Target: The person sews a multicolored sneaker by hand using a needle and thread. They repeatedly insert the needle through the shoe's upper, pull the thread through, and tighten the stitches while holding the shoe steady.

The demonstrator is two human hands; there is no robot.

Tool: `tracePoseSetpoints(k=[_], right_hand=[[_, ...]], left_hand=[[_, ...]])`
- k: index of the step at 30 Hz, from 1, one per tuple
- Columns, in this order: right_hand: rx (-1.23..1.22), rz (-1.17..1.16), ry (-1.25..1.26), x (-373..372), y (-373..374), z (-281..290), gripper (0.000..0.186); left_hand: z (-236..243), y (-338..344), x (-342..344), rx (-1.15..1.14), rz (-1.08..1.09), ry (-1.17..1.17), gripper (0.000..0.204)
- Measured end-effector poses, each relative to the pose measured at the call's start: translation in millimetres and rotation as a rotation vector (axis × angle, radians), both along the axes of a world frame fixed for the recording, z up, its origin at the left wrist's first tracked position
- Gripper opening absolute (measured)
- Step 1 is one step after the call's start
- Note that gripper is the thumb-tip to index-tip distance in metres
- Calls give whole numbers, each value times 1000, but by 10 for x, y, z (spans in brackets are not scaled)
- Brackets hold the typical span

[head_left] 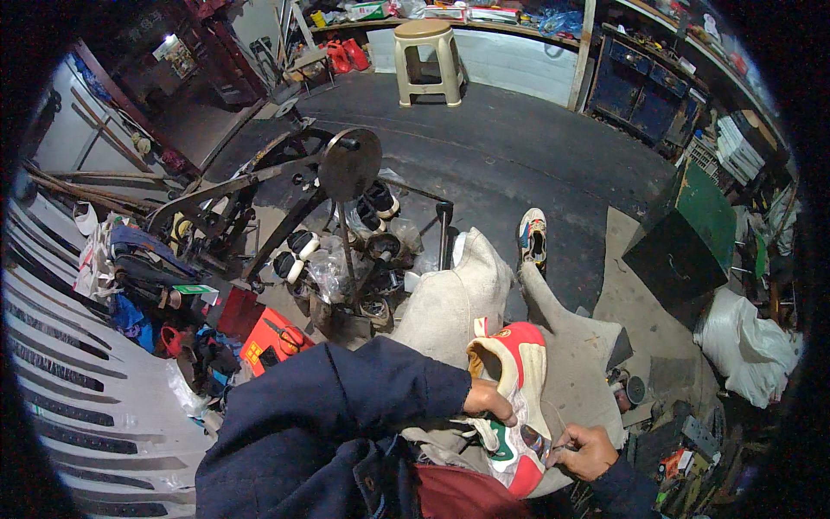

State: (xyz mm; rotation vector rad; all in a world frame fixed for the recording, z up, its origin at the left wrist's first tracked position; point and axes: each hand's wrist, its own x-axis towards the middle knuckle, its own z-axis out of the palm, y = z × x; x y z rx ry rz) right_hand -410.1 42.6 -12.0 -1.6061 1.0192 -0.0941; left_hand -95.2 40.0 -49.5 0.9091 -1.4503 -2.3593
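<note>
A cream sneaker [529, 363] with red and green panels lies on its side on a beige cloth [446, 311] over the person's lap. My left hand [489, 402] grips it near the laces, fingers bent into the shoe and partly hidden by it. Beside the shoe's lower right side, my right hand [586, 451] is closed in a pinch near a thin strand; what exactly is between the fingertips is too small to make out.
A metal stitching machine [350, 164] stands ahead-left amid shoes [294, 255], bags and an orange box [268, 342]. A plastic stool [424, 35] is at the back. A green-black cabinet [679, 238] and a white sack [743, 346] stand right. Dark slotted strips line a board [130, 406] at left.
</note>
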Motion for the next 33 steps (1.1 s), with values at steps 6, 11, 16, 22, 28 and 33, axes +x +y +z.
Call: tracePoseSetpoints(k=[6,11,16,22,28,33], right_hand=[[-329,99,209,-33,32,80,47],[-418,177,289,-65,70,-14,57],[-401,116,152,-73,54,30,60],[-208,67,-184,113,34,42,40],[-213,-67,-102,98,85,-158,44],[-363,-44,10,44,64,-194,64]], left_hand=[[-82,16,60,-524,-192,-74,33],[-82,33,271,-759,-214,6,35],[190,-4,262,-611,-110,-64,26],[312,-38,191,-826,-38,-5,22],[294,-36,197,-213,-21,-147,37],[355,-46,171,-3,2,-204,36]])
